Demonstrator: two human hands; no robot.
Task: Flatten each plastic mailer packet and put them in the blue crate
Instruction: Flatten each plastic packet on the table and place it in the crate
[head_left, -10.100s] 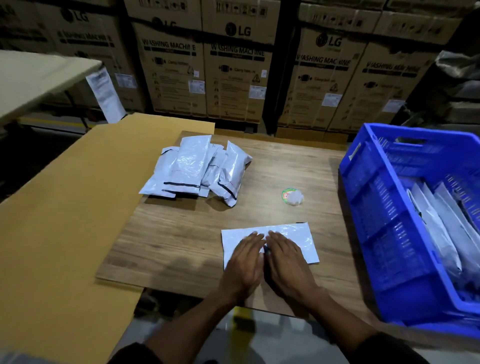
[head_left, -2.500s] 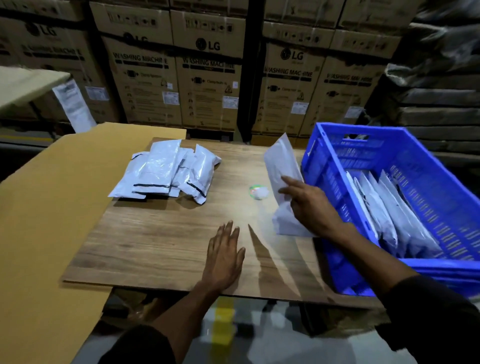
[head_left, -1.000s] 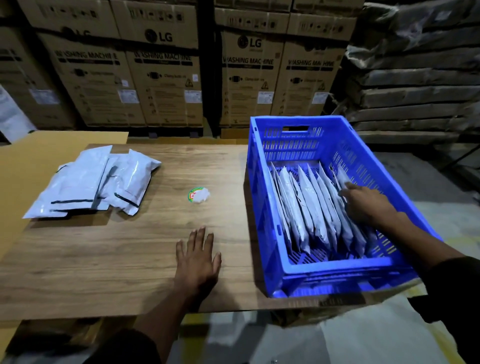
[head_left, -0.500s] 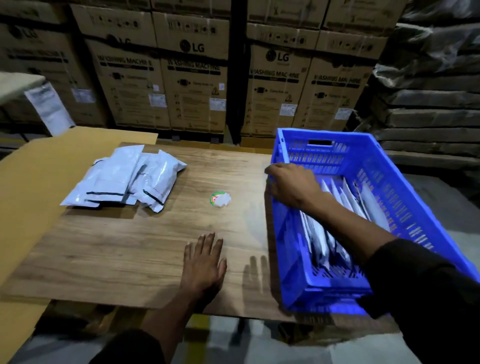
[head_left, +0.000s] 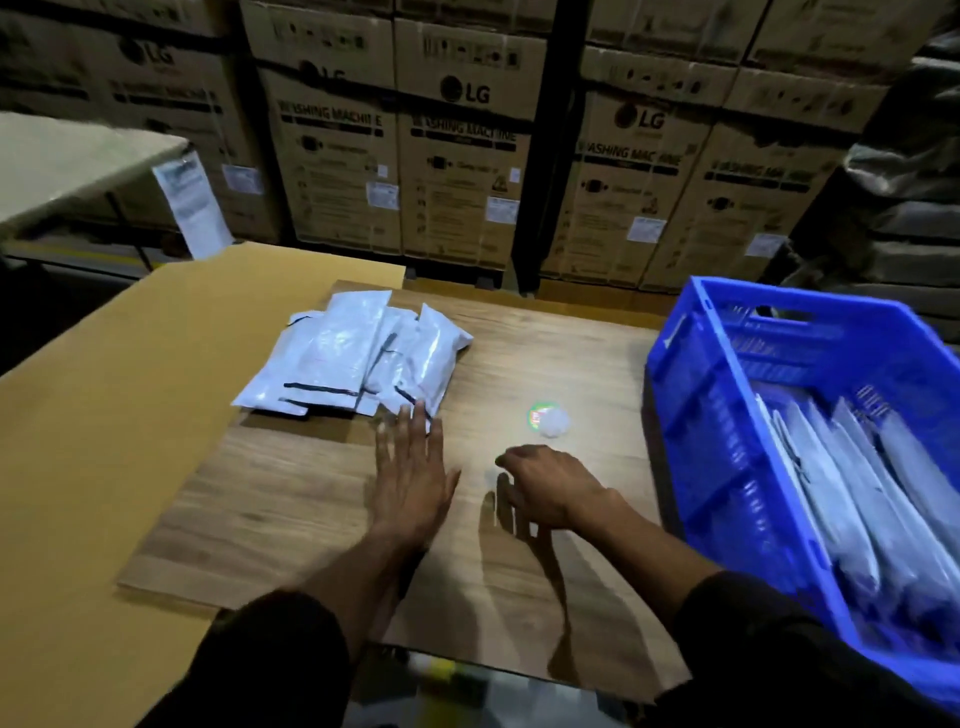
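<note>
A heap of several silvery plastic mailer packets (head_left: 358, 358) lies on the far left part of the wooden board (head_left: 291, 493). My left hand (head_left: 413, 475) is stretched flat over the board, its fingertips at the near edge of the heap. My right hand (head_left: 550, 486) hovers empty over the middle of the board with loosely curled fingers. The blue crate (head_left: 701, 415) stands at the right and holds several flattened packets (head_left: 852, 493) on edge.
A small round sticker with a crumpled white bit (head_left: 546, 419) lies between my right hand and the crate. A tan cardboard sheet (head_left: 104, 415) lies under the board at left. Stacked LG cartons (head_left: 462, 156) wall off the back.
My right hand has left the crate and come back over the board, empty. My left hand has slid forward to the heap of packets.
</note>
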